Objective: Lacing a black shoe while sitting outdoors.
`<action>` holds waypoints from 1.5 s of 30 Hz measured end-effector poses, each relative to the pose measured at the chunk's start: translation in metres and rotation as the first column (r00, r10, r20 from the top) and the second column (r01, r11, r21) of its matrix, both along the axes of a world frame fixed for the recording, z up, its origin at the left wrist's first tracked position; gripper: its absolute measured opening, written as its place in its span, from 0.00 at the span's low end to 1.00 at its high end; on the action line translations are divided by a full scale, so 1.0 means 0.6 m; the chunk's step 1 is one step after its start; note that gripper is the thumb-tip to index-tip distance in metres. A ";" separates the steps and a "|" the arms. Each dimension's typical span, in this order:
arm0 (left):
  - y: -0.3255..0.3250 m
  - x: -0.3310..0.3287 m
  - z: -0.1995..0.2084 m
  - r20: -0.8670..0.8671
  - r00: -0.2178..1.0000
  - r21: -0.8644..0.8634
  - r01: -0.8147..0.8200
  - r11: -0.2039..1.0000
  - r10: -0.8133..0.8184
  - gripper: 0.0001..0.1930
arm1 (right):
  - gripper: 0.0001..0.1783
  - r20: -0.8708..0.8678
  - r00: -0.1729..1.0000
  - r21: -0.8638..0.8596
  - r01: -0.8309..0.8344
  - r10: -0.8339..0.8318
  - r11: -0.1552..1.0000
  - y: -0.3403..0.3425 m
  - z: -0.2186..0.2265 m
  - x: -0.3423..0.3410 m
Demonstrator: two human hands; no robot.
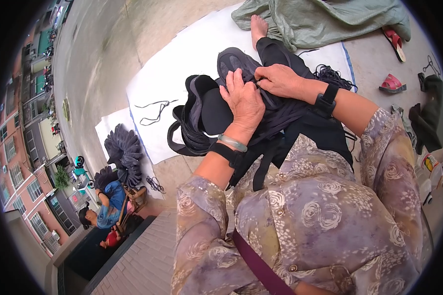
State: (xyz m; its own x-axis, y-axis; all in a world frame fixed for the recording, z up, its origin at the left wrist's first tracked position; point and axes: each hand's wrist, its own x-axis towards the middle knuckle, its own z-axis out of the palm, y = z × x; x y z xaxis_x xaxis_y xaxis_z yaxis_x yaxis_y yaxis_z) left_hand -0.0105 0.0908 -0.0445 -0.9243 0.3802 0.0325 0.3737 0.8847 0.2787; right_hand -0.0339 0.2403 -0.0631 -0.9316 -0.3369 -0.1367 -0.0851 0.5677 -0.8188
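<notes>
A dark shoe upper (231, 60) with grey mesh panels lies across my lap. My left hand (245, 101) holds it from above; the outer fingers are spread over the fabric, while the index finger bends toward the right hand. At the upper's edge, my right hand (279, 81) pinches closed against the left fingertips. What it pinches is too small to name. More dark uppers (202, 96) are stacked left of my left hand, with bunched black straps or cords below them. A tangle of black laces (330, 76) sits beyond my right wrist.
A white sheet (157, 81) covers the ground, with a loose black cord (155, 112) on it. Grey-green cloth (325, 22) lies at the far side. Red sandals (393, 83) are to the right. At left, another person (110, 204) sits near a dark fanned pile (123, 152).
</notes>
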 end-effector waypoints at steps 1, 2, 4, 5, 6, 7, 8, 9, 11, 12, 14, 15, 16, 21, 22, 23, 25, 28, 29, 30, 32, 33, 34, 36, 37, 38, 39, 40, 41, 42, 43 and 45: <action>0.002 -0.002 0.002 0.008 1.000 -0.033 0.011 0.999 -0.010 0.05 | 0.14 -0.056 0.998 -0.044 -0.013 0.010 0.999 0.002 0.007 0.001; 0.004 -0.005 0.006 0.032 0.999 -0.017 0.042 0.999 -0.042 0.09 | 0.18 0.038 0.997 -0.009 -0.063 0.063 0.998 0.009 0.016 0.005; 0.006 -0.009 0.014 -0.004 0.996 -0.038 0.090 0.995 -0.091 0.10 | 0.30 0.172 0.975 0.023 -0.145 0.139 0.989 0.018 0.032 0.004; 0.005 -0.011 0.019 -0.045 0.988 -0.055 0.145 0.988 -0.148 0.11 | 0.30 0.174 0.975 0.026 -0.146 0.140 0.989 0.020 0.039 0.003; 0.007 -0.014 0.022 -0.015 0.990 -0.068 0.138 0.988 -0.140 0.11 | 0.31 0.182 0.965 0.040 -0.198 0.188 0.979 0.023 0.045 0.002; 0.009 -0.018 0.026 -0.053 0.977 -0.103 0.202 0.974 -0.208 0.12 | 0.32 0.191 0.953 0.054 -0.250 0.236 0.967 0.024 0.049 0.001; 0.011 -0.020 0.029 -0.087 0.957 -0.143 0.262 0.955 -0.275 0.13 | 0.32 0.192 0.952 0.053 -0.252 0.237 0.966 0.024 0.051 0.001; 0.014 -0.021 0.033 -0.087 0.958 -0.143 0.261 0.955 -0.275 0.13 | 0.32 0.164 0.956 0.073 -0.259 0.245 0.963 0.022 0.052 0.001; 0.019 -0.022 0.042 -0.101 0.923 -0.300 0.328 0.896 -0.371 0.14 | 0.33 0.135 0.958 0.094 -0.265 0.251 0.960 0.018 0.048 0.000; 0.019 -0.021 0.047 -0.143 0.915 -0.288 0.325 0.901 -0.376 0.14 | 0.33 0.130 0.961 0.105 -0.256 0.242 0.961 0.016 0.046 0.000; 0.016 -0.016 0.060 -0.059 0.923 -0.340 0.338 0.877 -0.379 0.13 | 0.34 0.127 0.965 0.118 -0.243 0.228 0.963 0.017 0.040 0.000; 0.009 -0.009 0.067 -0.108 0.915 -0.324 0.338 0.884 -0.390 0.13 | 0.34 0.094 0.970 0.130 -0.234 0.223 0.963 0.019 0.037 0.002; -0.003 -0.002 0.075 -0.095 0.920 -0.335 0.330 0.883 -0.380 0.10 | 0.34 0.059 0.974 0.144 -0.226 0.220 0.963 0.021 0.035 0.001; -0.164 0.023 0.106 -0.131 0.974 -0.418 0.113 0.901 -0.183 0.08 | 0.34 0.013 0.967 0.158 -0.253 0.255 0.954 0.035 0.031 -0.001; -0.209 0.031 0.107 -0.142 0.985 -0.470 0.023 0.882 -0.101 0.07 | 0.33 0.008 0.956 0.175 -0.291 0.294 0.941 0.037 0.031 -0.001; -0.255 0.043 0.106 -0.123 0.992 -0.490 -0.075 0.868 0.016 0.06 | 0.33 -0.004 0.942 0.186 -0.329 0.335 0.926 0.039 0.031 0.000; -0.342 0.071 0.106 -0.050 0.949 -0.597 -0.278 0.753 0.311 0.06 | 0.30 -0.029 0.933 0.224 -0.342 0.358 0.912 0.042 0.028 0.004; -0.412 0.108 0.089 0.025 0.850 -0.717 -0.351 0.602 0.526 0.07 | 0.22 -0.183 0.905 0.301 -0.319 0.383 0.898 0.036 0.019 0.013; -0.417 0.113 0.083 0.136 0.711 -0.777 -0.356 0.519 0.690 0.07 | 0.17 -0.265 0.888 0.351 -0.275 0.376 0.895 0.033 0.015 0.015; -0.410 0.114 0.075 0.129 0.725 -0.771 -0.356 0.528 0.676 0.07 | 0.11 -0.379 0.863 0.330 -0.212 0.334 0.920 0.029 0.012 0.023; -0.362 0.108 0.047 0.197 0.860 -0.604 -0.272 0.749 0.471 0.07 | 0.10 -0.470 0.841 0.281 -0.145 0.267 0.949 0.025 0.005 0.026; -0.335 0.100 0.042 0.141 0.923 -0.502 -0.245 0.830 0.358 0.06 | 0.10 -0.552 0.812 0.213 -0.082 0.189 0.974 0.024 0.003 0.029; -0.305 0.085 0.037 0.021 0.973 -0.323 -0.210 0.923 0.229 0.06 | 0.10 -0.552 0.809 0.228 -0.086 0.201 0.970 0.024 0.001 0.032; -0.245 0.053 0.036 -0.132 0.991 -0.017 -0.033 0.999 0.031 0.07 | 0.13 -0.511 0.860 0.028 0.006 0.009 1.000 0.025 -0.001 0.040; -0.215 0.040 0.035 -0.155 0.987 0.018 0.038 0.999 -0.035 0.06 | 0.13 -0.509 0.860 0.051 -0.013 0.037 0.999 0.024 -0.003 0.042; -0.186 0.028 0.034 -0.178 0.980 0.038 0.095 0.995 -0.087 0.05 | 0.16 -0.387 0.922 0.050 0.052 -0.028 0.997 0.023 -0.004 0.042; -0.163 0.017 0.034 -0.223 0.965 0.055 0.156 0.986 -0.140 0.05 | 0.19 -0.256 0.961 0.056 0.120 -0.102 0.991 0.021 -0.005 0.042; -0.143 0.009 0.035 -0.225 0.965 0.068 0.152 0.986 -0.134 0.05 | 0.19 -0.271 0.947 0.050 0.192 -0.172 0.980 0.018 -0.006 0.038; -0.129 0.005 0.033 -0.178 0.973 0.062 0.159 0.985 -0.146 0.05 | 0.19 -0.267 0.951 0.070 0.184 -0.159 0.980 0.015 -0.007 0.034; -0.118 0.004 0.032 -0.130 0.978 0.049 0.168 0.985 -0.160 0.06 | 0.17 -0.297 0.942 0.112 0.197 -0.156 0.974 0.012 -0.008 0.028; -0.112 0.003 0.031 -0.126 0.980 0.063 0.163 0.985 -0.155 0.06 | 0.14 -0.331 0.930 0.151 0.216 -0.156 0.965 0.009 -0.008 0.023; -0.105 0.006 0.027 0.015 0.987 -0.009 0.161 0.987 -0.161 0.07 | 0.11 -0.342 0.924 0.140 0.230 -0.172 0.963 0.006 -0.008 0.014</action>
State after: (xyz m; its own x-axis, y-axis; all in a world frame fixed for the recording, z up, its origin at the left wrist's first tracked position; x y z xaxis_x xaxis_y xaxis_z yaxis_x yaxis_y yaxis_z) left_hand -0.0071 0.0279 -0.0286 -0.8512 0.5247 0.0153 0.5079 0.8158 0.2766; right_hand -0.0253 0.2437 -0.0678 -0.9801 -0.1362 0.1441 -0.1976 0.7314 -0.6527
